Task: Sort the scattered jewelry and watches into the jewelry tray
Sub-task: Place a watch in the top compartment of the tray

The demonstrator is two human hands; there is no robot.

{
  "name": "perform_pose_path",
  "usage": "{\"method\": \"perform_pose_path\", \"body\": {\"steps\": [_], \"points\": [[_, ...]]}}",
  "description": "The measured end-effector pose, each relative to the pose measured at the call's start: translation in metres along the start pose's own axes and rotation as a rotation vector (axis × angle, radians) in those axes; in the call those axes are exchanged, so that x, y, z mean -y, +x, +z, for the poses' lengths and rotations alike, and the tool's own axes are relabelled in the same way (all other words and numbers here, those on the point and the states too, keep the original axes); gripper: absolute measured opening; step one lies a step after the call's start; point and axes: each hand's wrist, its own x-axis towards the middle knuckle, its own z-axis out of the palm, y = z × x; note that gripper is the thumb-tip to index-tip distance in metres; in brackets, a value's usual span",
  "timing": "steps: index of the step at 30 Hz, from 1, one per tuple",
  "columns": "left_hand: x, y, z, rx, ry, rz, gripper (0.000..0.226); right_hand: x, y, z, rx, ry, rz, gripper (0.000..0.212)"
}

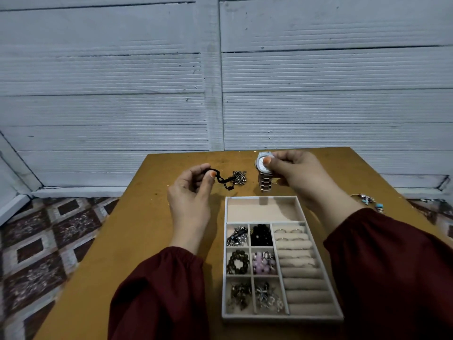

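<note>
— Centre frame: what has the left hand [190,190] got?
— It pinches one end of a black cord [223,179] between thumb and forefinger, the other fingers loosely curled. The cord runs right to a silver cluster [239,177] lying on the table [152,229], above the tray's upper left corner

— And the right hand [294,173]?
— Upper centre right, it grips a silver watch [263,168] by the case, thumb across the dial, fingers curled behind. The metal band hangs straight down, its end just beyond the tray's far wall; whether it touches the table cannot be told

— Where does the tray sit?
— The tray [282,319] lies lower centre, between two forearms in dark red sleeves [159,290]. Its wide far compartment shows pale lining. Six small cells on the left hold pieces: black beads [261,235] upper right, a dark bracelet [238,262] middle left, a pink piece [261,263] beside it, tangled metal bits in the others. In the roll section on the right, rings [289,231] sit in the top rows

— Anything outside it?
— At the right edge of the frame, past the right forearm, a few trinkets [366,200] with turquoise stones lie on the table. A grey panelled wall [122,69] fills the upper half; patterned floor [44,241] shows lower left
</note>
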Motion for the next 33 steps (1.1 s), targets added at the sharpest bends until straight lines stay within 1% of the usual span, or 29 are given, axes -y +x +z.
{"method": "perform_pose_path", "body": {"steps": [2, 5, 9, 16, 22, 24, 33], "points": [[-0.012, -0.008, -0.004, 0.008, 0.007, 0.013, 0.018, 0.005, -0.015, 0.000, 0.000, 0.032, -0.004, 0.011], [-0.030, -0.023, -0.010, 0.009, 0.006, 0.032, 0.019, 0.012, -0.039, -0.002, -0.001, 0.096, -0.005, 0.021], [-0.047, -0.045, -0.018, 0.020, -0.006, 0.032, 0.016, 0.017, -0.070, -0.004, -0.019, 0.205, -0.008, 0.022], [-0.063, -0.091, -0.031, 0.033, -0.003, 0.027, 0.017, 0.009, -0.118, -0.012, -0.048, 0.339, -0.018, 0.010], [-0.064, -0.123, -0.044, 0.051, 0.023, -0.001, 0.016, -0.002, -0.144, -0.017, -0.079, 0.421, 0.018, 0.023], [-0.064, -0.130, -0.048, 0.057, 0.043, -0.021, 0.014, -0.004, -0.152, -0.017, -0.083, 0.436, 0.026, 0.024], [-0.053, -0.144, -0.063, 0.107, 0.169, -0.037, 0.018, -0.004, -0.171, -0.012, -0.080, 0.475, 0.042, 0.008]]}}
